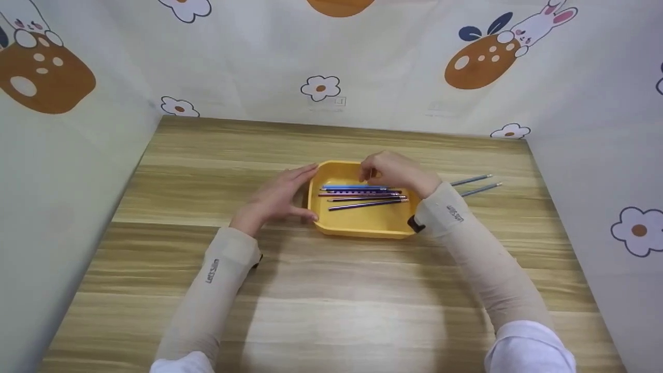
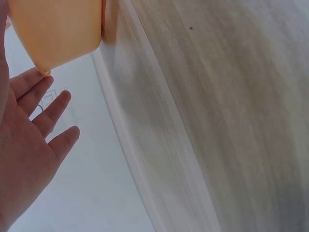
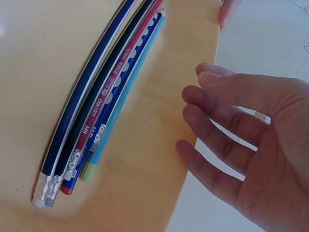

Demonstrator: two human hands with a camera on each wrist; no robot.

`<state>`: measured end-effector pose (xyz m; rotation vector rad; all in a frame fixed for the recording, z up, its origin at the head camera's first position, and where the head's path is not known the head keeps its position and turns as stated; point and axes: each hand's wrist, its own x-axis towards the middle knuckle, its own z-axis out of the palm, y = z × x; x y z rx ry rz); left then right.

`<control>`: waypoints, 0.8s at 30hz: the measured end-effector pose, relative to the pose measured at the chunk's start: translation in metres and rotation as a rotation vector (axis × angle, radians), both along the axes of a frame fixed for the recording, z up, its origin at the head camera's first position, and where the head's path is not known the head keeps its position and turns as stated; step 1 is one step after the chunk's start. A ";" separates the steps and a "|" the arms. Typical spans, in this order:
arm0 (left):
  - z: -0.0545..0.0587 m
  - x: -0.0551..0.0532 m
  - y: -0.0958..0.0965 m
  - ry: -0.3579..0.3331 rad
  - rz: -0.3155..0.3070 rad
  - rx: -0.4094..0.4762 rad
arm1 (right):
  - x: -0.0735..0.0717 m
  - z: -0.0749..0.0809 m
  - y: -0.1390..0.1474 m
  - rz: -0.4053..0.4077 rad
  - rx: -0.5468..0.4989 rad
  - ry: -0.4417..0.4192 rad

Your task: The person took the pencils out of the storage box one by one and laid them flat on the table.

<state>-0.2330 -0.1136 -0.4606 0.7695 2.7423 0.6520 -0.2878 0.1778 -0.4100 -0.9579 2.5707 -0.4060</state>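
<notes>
Several pencils lie side by side in a yellow tray (image 1: pixel 362 224). Among them the right wrist view shows a pink pencil (image 3: pixel 94 113), a dark blue striped pencil (image 3: pixel 72 108) and a light blue pencil (image 3: pixel 112 118). My left hand (image 1: pixel 277 197) touches the tray's left end, its fingers and thumb spread; in the left wrist view the fingertips of that hand (image 2: pixel 24 125) meet the rim. Over the far right part of the tray is my right hand (image 1: pixel 399 170), fingers loosely bent. It holds nothing in the right wrist view, apart from the pencils.
To the right of the tray, a blue-grey pencil (image 1: pixel 471 180) and a similar pencil (image 1: pixel 483 189) lie on the wooden table (image 1: pixel 336 300), partly hidden by the right forearm. Patterned white sheets (image 1: pixel 259 67) stand behind the table and along both sides.
</notes>
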 end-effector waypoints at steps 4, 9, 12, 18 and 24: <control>0.000 0.000 0.000 -0.007 -0.007 -0.007 | 0.000 -0.006 -0.004 0.042 0.036 -0.060; 0.000 0.000 0.000 -0.005 -0.005 0.003 | 0.001 -0.007 -0.009 0.045 0.072 -0.148; 0.001 0.000 0.000 0.006 -0.007 0.003 | 0.000 -0.008 -0.013 0.056 0.078 -0.164; 0.001 0.000 0.000 0.007 -0.007 0.010 | -0.005 -0.015 -0.015 0.077 0.072 -0.154; -0.001 0.000 0.000 0.006 -0.001 0.002 | -0.006 -0.025 -0.016 0.084 0.088 -0.173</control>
